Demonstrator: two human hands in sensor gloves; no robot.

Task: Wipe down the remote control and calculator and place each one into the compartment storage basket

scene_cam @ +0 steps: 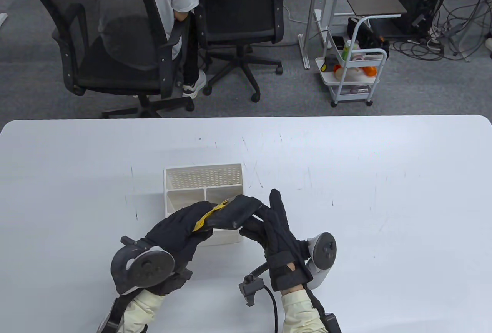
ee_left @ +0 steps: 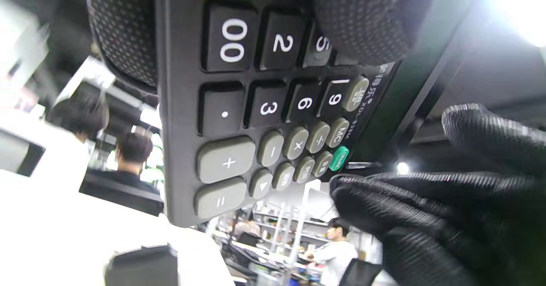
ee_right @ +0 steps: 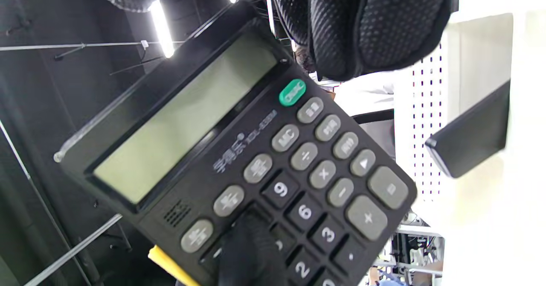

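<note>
The black plastic calculator (ee_right: 239, 166) has white numbers on its dark square keys: 00, 2, 3, 6 and 9. Its round grey keys show +, −, ×, ÷, = and MC. One small oval key is green, with writing too blurry to read. A line of small pale letters sits under the long grey screen, but it is too fuzzy to read.

Both hands hold the calculator up in the air, just above the front part of the white plastic storage basket (scene_cam: 203, 187). The left hand (scene_cam: 180, 229) curls its black gloved fingers around the calculator's left end, with its thumb (ee_left: 362, 17) pressing on the keys. A yellow cloth (scene_cam: 209, 217) is squeezed between this hand and the calculator. The right hand (scene_cam: 275, 225) grips the calculator's right end, with some of its fingers stretched out along it. The gloves are made of bumpy, dotted cloth.

The basket stands near the middle of the white worktop (scene_cam: 384, 194), closer to the front edge. Its back wall has many little holes, and thin walls split it into boxes. In the right wrist view, a black flat thing (ee_right: 473, 136) sticks out of the basket; I cannot tell what it is.

A round grey tracker (scene_cam: 140, 267) sits on the back of the left hand, and a white tracker (scene_cam: 323, 256) on the right.
</note>
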